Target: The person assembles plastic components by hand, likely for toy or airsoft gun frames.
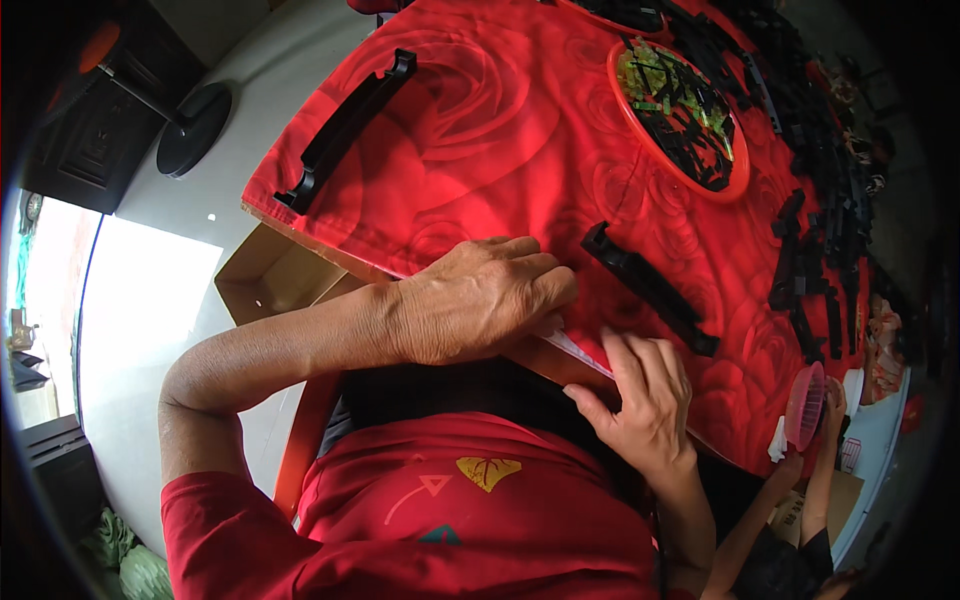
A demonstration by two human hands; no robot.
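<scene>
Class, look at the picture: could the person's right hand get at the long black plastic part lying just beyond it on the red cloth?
Probably yes. The right hand rests at the table edge, the black part lies just past its fingertips, and only bare red cloth lies between them.

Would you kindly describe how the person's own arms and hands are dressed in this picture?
Both hands are bare: no gloves, rings or watch show on the left hand or the right hand. The left arm wears a short red sleeve of a red shirt with small printed shapes; the forearms are uncovered.
</scene>
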